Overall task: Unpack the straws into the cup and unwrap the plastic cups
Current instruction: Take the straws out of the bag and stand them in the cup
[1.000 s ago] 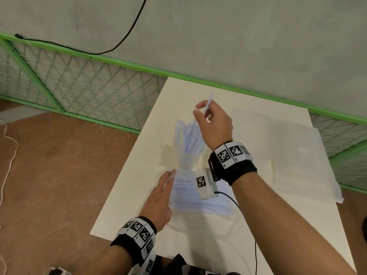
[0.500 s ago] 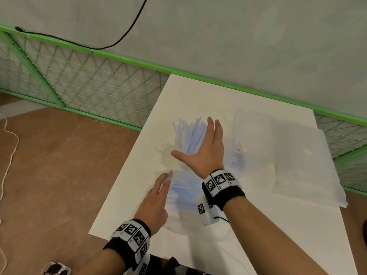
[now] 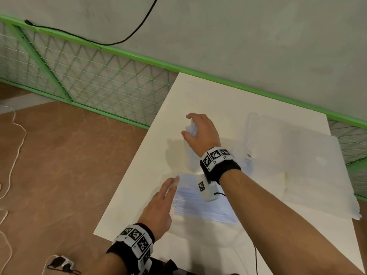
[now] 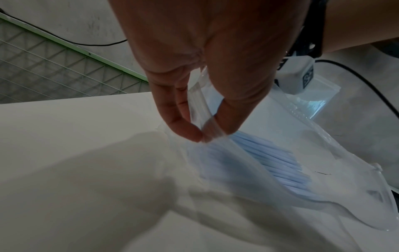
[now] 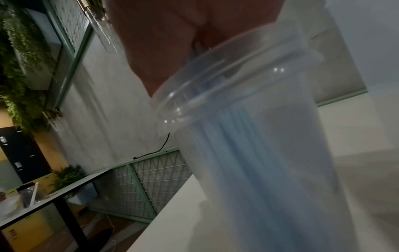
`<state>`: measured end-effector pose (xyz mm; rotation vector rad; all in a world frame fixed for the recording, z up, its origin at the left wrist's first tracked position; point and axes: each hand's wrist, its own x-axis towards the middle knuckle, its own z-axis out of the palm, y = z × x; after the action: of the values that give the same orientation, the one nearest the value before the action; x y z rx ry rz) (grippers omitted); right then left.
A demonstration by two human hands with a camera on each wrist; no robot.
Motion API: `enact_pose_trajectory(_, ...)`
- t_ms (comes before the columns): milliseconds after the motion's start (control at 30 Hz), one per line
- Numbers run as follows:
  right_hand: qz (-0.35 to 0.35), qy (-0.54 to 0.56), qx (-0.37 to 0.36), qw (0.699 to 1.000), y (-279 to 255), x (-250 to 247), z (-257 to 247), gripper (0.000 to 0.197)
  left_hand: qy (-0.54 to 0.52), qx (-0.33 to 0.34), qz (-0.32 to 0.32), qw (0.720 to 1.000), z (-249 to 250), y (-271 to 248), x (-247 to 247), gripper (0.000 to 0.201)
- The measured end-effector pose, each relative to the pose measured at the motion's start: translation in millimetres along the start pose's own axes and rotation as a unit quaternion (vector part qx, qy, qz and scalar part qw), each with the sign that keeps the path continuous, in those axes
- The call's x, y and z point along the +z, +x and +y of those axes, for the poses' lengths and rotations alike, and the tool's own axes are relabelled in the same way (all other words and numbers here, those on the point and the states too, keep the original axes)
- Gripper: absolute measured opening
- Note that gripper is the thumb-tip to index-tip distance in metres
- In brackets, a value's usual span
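Note:
A clear plastic cup (image 3: 191,161) stands upright on the white table (image 3: 198,96), full of pale blue straws (image 5: 248,153). My right hand (image 3: 188,126) sits on top of it, fingers and thumb curled round the straws' upper ends (image 3: 191,129). Nearer me lies a clear zip bag (image 3: 200,205) with more blue straws (image 4: 272,162) inside. My left hand (image 3: 174,180) pinches the bag's open edge (image 4: 205,129) between thumb and fingers. A stack of clear cups in a plastic wrapper (image 3: 264,143) lies on its side at the right.
The wrapper's loose plastic (image 3: 317,175) spreads toward the table's right edge. A green mesh fence (image 3: 99,84) and a grey wall stand behind the table. White and black cables (image 3: 12,155) lie on the brown floor to the left.
My right hand dropped a single straw into the cup, spread flat over the bundle, and now closes round the straws' tops. The left hand has kept hold of the bag's edge.

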<state>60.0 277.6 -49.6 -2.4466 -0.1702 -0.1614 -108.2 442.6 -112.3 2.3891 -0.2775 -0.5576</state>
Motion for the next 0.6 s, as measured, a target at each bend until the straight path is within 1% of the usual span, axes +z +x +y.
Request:
enact_pose_trajectory(67, 0.013, 0.018, -0.023, 0.999, 1, 1, 2, 0.032, -0.001, 0.001, 0.000, 1.000, 0, -1, -1, 0.111)
enact_pose_trajectory(167, 0.031, 0.036, -0.043, 0.998, 0, 3, 5, 0.025, 0.003, 0.002, 0.003, 1.000, 0, -2, -1, 0.111)
enact_pose_trajectory(267, 0.079, 0.067, -0.062, 0.993, 0, -2, 3, 0.014, 0.005, 0.000, 0.003, 1.000, -1, -2, -2, 0.111)
enact_pose_trajectory(333, 0.123, 0.102, -0.046, 0.986, 3, -10, 3, 0.011, 0.008, -0.003, 0.008, 1.000, -1, -2, -2, 0.110)
enact_pose_trajectory(400, 0.135, 0.097, -0.015, 0.986, 7, -18, 9, 0.009, 0.009, -0.004, 0.012, 1.000, -1, -2, -2, 0.110)
enact_pose_trajectory(467, 0.095, 0.033, 0.006, 0.995, 10, -21, 18, 0.013, 0.003, -0.004, 0.014, 1.000, -1, -2, -2, 0.110)
enact_pose_trajectory(500, 0.076, -0.001, 0.009, 0.997, 10, -22, 21, 0.021, -0.001, -0.006, 0.014, 1.000, -1, -1, -2, 0.110)
enact_pose_trajectory(567, 0.066, -0.048, -0.005, 0.997, 8, -23, 25, 0.037, -0.008, -0.006, 0.015, 1.000, -2, 0, -1, 0.110)
enact_pose_trajectory(600, 0.068, -0.065, -0.020, 0.995, 8, -22, 26, 0.040, -0.009, -0.006, 0.015, 1.000, -2, 0, 0, 0.111)
